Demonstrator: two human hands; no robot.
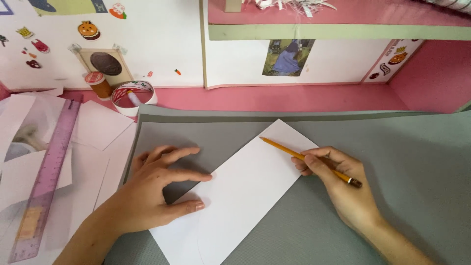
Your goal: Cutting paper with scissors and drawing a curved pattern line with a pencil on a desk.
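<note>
A white rectangular sheet of paper (245,191) lies slanted on a large grey sheet (402,162) that covers the pink desk. My left hand (154,189) rests flat on the grey sheet, with fingertips and thumb pressing the paper's left edge. My right hand (338,184) grips a yellow pencil (284,149) whose tip touches the paper near its upper corner.
A translucent pink ruler (46,179) lies over loose white papers (98,127) at the left. A roll of tape (133,96) and a small brown thread spool (98,84) stand at the back. White panels with stickers (88,30) and a green shelf edge (338,32) rise behind.
</note>
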